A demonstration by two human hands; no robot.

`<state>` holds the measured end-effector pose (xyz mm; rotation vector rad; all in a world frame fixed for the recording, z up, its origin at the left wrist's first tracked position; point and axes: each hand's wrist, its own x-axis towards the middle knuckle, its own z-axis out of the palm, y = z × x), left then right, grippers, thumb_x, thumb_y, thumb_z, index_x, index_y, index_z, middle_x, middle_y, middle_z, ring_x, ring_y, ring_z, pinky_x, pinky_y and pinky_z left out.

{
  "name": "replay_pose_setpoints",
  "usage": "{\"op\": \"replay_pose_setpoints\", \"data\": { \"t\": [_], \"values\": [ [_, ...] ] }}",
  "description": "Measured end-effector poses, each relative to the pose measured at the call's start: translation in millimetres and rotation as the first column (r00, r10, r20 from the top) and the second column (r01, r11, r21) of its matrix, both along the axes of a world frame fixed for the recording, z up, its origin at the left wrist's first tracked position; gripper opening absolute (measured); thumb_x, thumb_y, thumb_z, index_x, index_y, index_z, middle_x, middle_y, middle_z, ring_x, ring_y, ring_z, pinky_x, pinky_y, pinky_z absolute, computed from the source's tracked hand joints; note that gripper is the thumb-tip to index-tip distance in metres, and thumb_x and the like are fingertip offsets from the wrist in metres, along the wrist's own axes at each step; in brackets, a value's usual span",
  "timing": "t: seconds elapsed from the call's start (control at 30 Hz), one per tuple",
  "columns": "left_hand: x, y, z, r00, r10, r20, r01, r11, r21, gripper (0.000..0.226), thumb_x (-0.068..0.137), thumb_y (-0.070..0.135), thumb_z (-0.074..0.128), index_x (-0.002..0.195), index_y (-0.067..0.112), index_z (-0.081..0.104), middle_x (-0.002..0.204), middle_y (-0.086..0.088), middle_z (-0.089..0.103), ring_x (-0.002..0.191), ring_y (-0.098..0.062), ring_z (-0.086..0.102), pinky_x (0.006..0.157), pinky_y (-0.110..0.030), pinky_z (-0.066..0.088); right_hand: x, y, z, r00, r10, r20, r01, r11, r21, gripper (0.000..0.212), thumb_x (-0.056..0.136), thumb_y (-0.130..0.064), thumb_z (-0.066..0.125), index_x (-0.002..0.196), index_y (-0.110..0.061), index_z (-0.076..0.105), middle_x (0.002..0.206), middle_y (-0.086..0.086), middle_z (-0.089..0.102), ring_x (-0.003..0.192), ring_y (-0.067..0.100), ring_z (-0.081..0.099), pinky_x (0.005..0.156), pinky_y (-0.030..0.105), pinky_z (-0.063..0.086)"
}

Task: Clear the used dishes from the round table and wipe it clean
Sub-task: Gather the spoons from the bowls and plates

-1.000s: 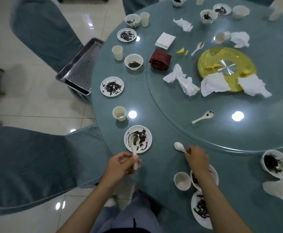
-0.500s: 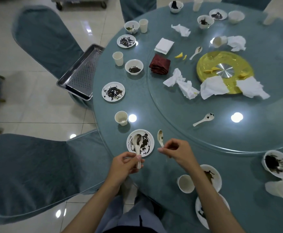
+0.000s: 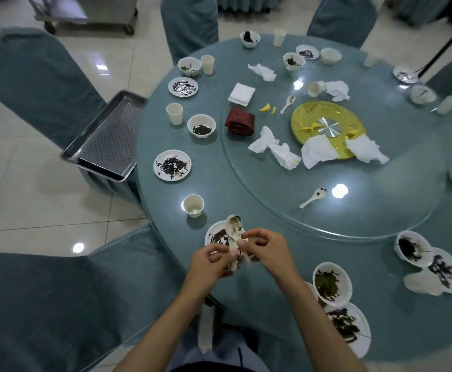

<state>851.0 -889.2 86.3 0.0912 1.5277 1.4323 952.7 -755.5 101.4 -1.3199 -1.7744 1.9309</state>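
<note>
Two spoons (image 3: 234, 227) sat together above the dirty plate (image 3: 209, 233), left hand (image 3: 210, 260) and right hand (image 3: 266, 251) each pinching a handle; nesting the bowls should free one hand.

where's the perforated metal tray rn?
Head view, left side: the perforated metal tray rests on a covered chair beside the round table's left edge, nearest a white cup and a plate of dark scraps.

Dim, overhead glare spots (edges warped)
</note>
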Motion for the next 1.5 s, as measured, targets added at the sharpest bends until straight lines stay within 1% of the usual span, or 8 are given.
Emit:
{"op": "replay_pose_setpoints", "data": {
  "t": [0.2,0.57,0.73,0.97,1.1,1.3,1.4,1.5],
  "values": [
    [-23.0,-10.2,-7.6,0.997,-0.082,-0.015,0.082,0.996,0.04,0.021,0.085,0.016,0.083,0.096,0.004,0.069,0.091,-0.017,0.079,0.086,-0.024,0.076,0.07,-0.028,0.058,-21.8,-22.7,8.0,0.991,-0.125,0.041,0.13,0.981,-0.141,0.011,0.086,-0.009,0.081,0.088,-0.001,0.075,0.072,0.008,0.075,0.058,0.012,0.068,0.054,0.02,0.053],
    [-31.9,7.4,-22.0,0.953,-0.304,-0.005,0.304,0.952,0.04,0.025,0.083,0.009,0.083,0.096,-0.005,0.067,0.088,-0.022,0.077,0.079,-0.024,0.075,0.072,-0.034,0.062,-6.0,-30.3,-3.7,0.939,-0.318,0.131,0.339,0.92,-0.198,0.019,0.087,-0.02,0.082,0.079,-0.008,0.07,0.067,0.008,0.072,0.053,0.012,0.065,0.052,0.022,0.052],
    [-37.2,30.3,-25.3,0.921,-0.389,-0.015,0.389,0.921,-0.013,0.019,0.086,0.01,0.081,0.094,-0.001,0.067,0.078,-0.013,0.077,0.076,-0.019,0.073,0.081,-0.039,0.062,-8.1,-8.1,-21.1,0.95,-0.276,0.144,0.3,0.935,-0.191,0.023,0.085,-0.021,0.083,0.074,-0.01,0.067,0.066,0.009,0.073,0.051,0.014,0.062,0.052,0.021,0.049],
    [-42.6,73.2,-23.1,0.949,-0.313,0.035,0.315,0.943,-0.112,0.03,0.089,0.01,0.079,0.108,-0.009,0.066,0.093,-0.018,0.079,0.084,-0.026,0.077,0.071,-0.03,0.059,-12.7,45.1,-34.8,0.98,-0.168,0.103,0.185,0.965,-0.187,0.021,0.087,-0.019,0.081,0.084,-0.002,0.069,0.069,0.01,0.074,0.058,0.015,0.067,0.052,0.02,0.047],
    [-42.5,98.4,-18.2,0.962,-0.273,0.004,0.27,0.951,-0.153,0.026,0.09,0.007,0.076,0.107,-0.01,0.068,0.088,-0.012,0.079,0.069,-0.017,0.072,0.062,-0.023,0.052,-1.0,102.3,-54.3,0.953,-0.269,0.138,0.284,0.954,-0.102,0.023,0.095,-0.023,0.074,0.082,-0.005,0.067,0.065,0.006,0.07,0.056,0.016,0.066,0.049,0.02,0.045],
    [-45.9,114.2,-20.7,0.978,-0.206,-0.026,0.197,0.96,-0.198,0.023,0.089,0.013,0.077,0.106,-0.002,0.072,0.092,-0.01,0.08,0.072,-0.014,0.072,0.062,-0.019,0.053,26.8,202.3,-106.9,0.784,-0.544,0.299,0.532,0.837,0.126,0.016,0.094,-0.03,0.071,0.086,-0.018,0.065,0.074,0.01,0.075,0.052,0.018,0.068,0.054,0.034,0.054],
    [-44.5,116.1,-22.3,0.98,-0.197,-0.041,0.182,0.956,-0.229,0.018,0.09,0.011,0.076,0.103,-0.002,0.073,0.087,-0.009,0.08,0.065,-0.011,0.068,0.059,-0.017,0.051,37.4,233.8,-136.3,0.717,-0.511,0.474,0.477,0.856,0.2,0.036,0.082,-0.061,0.068,0.083,-0.025,0.069,0.069,-0.005,0.075,0.065,0.018,0.073,0.075,0.042,0.061],
    [-42.9,112.3,-26.5,0.982,-0.184,-0.036,0.169,0.951,-0.259,0.016,0.088,0.009,0.078,0.099,-0.003,0.074,0.083,-0.009,0.078,0.056,-0.01,0.062,0.055,-0.015,0.046,35.6,244.3,-147.9,0.672,-0.481,0.563,0.384,0.877,0.29,0.04,0.08,-0.065,0.067,0.083,-0.026,0.076,0.075,-0.004,0.075,0.079,0.025,0.071,0.074,0.035,0.055]
  ]
}}
